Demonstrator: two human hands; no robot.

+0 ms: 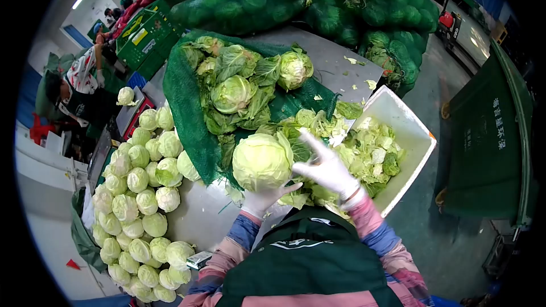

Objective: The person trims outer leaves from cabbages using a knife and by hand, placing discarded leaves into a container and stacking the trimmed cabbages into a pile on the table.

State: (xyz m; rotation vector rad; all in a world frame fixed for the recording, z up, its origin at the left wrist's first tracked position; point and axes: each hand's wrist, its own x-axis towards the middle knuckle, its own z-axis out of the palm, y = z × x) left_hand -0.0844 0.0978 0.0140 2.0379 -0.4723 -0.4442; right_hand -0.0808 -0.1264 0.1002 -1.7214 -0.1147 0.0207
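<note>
A trimmed pale green cabbage (pixel 262 161) rests against my left hand (pixel 260 200), which wears a white glove and holds it from below and behind. Part of that hand is hidden under the cabbage. Just right of the cabbage is my right hand (pixel 330 169), also gloved, its fingers spread and nothing in them. Beyond the cabbage lies an open green mesh bag (pixel 185 108) with several leafy cabbages (pixel 233 93) on it. Loose leaves (pixel 307 119) are scattered between the bag and my right hand.
A white foam box (pixel 410 136) of torn leaves (pixel 372 153) stands at right. Many trimmed cabbages (pixel 136 207) are piled at left. Full mesh sacks (pixel 244 3) lie behind the metal table (pixel 199 216). A green bin (pixel 483 148) stands far right; a co-worker (pixel 85 91) is at left.
</note>
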